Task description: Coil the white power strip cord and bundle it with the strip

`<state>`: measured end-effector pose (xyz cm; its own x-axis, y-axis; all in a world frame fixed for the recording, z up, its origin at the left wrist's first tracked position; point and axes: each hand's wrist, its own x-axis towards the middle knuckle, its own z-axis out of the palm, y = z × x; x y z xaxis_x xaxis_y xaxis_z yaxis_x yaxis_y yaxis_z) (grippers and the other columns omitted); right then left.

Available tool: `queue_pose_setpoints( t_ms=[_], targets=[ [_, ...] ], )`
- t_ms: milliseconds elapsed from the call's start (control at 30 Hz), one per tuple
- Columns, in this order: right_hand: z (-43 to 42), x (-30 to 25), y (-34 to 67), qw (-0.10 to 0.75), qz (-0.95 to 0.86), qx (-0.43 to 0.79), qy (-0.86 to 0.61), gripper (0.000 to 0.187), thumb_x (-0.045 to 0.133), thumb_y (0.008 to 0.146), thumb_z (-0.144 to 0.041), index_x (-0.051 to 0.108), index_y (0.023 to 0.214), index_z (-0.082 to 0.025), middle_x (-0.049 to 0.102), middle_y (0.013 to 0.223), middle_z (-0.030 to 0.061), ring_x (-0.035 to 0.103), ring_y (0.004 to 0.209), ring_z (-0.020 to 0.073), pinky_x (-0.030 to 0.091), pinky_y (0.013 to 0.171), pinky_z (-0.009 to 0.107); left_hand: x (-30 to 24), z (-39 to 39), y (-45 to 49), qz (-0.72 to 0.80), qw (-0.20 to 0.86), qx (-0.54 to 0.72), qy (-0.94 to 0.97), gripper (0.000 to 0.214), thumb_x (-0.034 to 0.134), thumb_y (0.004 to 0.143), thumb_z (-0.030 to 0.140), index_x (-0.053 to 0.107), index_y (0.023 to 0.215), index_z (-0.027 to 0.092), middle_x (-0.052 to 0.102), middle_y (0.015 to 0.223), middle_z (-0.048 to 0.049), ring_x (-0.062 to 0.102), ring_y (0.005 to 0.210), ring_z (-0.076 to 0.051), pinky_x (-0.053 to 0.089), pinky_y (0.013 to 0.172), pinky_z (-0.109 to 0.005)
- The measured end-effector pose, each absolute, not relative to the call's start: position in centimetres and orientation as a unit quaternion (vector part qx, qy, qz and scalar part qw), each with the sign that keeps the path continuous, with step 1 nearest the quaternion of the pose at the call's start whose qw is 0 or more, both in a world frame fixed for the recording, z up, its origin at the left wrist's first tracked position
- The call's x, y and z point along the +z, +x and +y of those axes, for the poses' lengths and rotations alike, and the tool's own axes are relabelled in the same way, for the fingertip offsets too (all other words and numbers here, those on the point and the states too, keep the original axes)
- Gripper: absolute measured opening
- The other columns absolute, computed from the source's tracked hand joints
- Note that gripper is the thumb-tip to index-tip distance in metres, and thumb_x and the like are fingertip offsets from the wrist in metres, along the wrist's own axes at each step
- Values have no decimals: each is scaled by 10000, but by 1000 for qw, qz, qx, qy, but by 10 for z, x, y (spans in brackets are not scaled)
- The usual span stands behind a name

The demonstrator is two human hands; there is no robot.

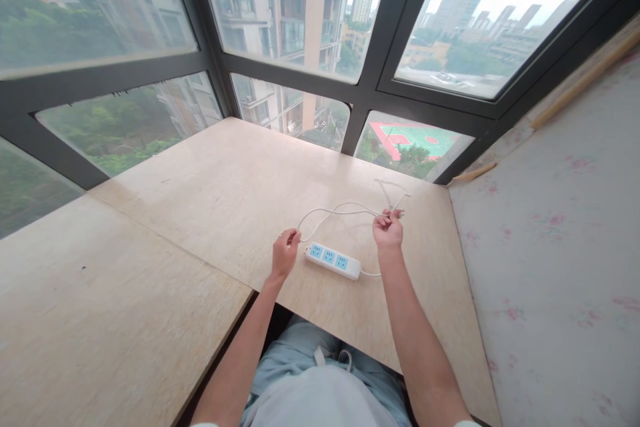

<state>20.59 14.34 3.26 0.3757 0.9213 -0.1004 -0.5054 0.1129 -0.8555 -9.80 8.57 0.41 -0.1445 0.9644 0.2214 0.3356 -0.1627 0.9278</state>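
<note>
On a pale, marbled tabletop (200, 200) beside dark-framed windows (375, 100) and a floral-papered wall (555, 267), one white power strip (333, 260) with three blue sockets (329, 256) lay between the two arms. Left hand (285, 251) pinched a looped white cord (345, 213); right hand (389, 229), nearer the wall, had its fingers closed on the cord too.

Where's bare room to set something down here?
Widest: the tabletop between the left hand and the window frames. Narrower: between the right arm and the papered wall. Crowded: around the power strip, looped cord and right hand.
</note>
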Motion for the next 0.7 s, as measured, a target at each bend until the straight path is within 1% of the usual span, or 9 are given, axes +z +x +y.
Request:
queue_pose_setpoints(
  t_ms=[133,267,367,433,500,533,600,667,700],
  targets=[
    [157,37,178,714,-222,476,-463,360,735,772,-475,498,689,-217,462,540,-87,289,364,19,295,339,161,19,80,-97,526,232,499,648,206,487,936,354,616,925,193,684,894,-63,639,827,-172,513,773,-305],
    [156,51,155,686,-246,465,-502,407,814,644,-499,547,705,-198,569,600,-51,338,382,20,275,327,173,40,80,-91,480,181,494,702,176,456,957,270,613,929,196,665,869,-56,619,838,-168,492,783,-296],
    [152,69,144,582,-388,477,-532,378,805,641,-493,643,771,-178,641,657,-14,428,421,41,357,362,182,51,82,-86,447,164,485,733,182,442,954,203,623,944,198,663,873,-57,607,869,-173,485,793,-299],
    [148,81,145,488,-497,485,-528,370,802,652,-461,702,873,-181,666,669,-4,531,485,82,454,433,208,54,82,-83,431,163,465,756,192,446,942,172,636,944,200,668,890,-60,603,885,-177,485,809,-307],
    [143,90,154,436,-560,464,-529,413,804,663,-419,722,999,-193,682,666,-1,600,543,117,513,507,241,55,80,-81,416,168,438,779,196,462,925,146,649,940,202,673,917,-64,602,899,-179,486,821,-314],
    [141,93,161,433,-572,447,-535,441,800,673,-404,719,1053,-197,699,695,6,617,557,123,525,532,252,54,78,-81,409,174,425,789,197,471,916,135,655,939,201,675,927,-65,603,907,-181,487,825,-316],
    [134,95,180,451,-569,418,-546,469,787,693,-399,706,1112,-203,738,840,34,626,563,115,535,555,261,52,74,-82,397,191,402,803,192,490,902,124,664,926,200,678,935,-68,607,919,-185,490,830,-319],
    [124,93,199,466,-543,414,-563,457,785,694,-420,713,1087,-200,739,987,62,624,564,103,538,553,263,49,69,-80,390,212,385,809,181,509,894,125,672,908,202,682,933,-68,611,919,-186,490,835,-321],
    [117,90,207,466,-529,416,-574,446,785,690,-436,719,1059,-194,736,1009,70,623,567,102,538,551,262,48,67,-78,388,222,379,811,176,517,892,127,675,902,203,683,932,-67,612,915,-184,490,834,-320]
  ],
)
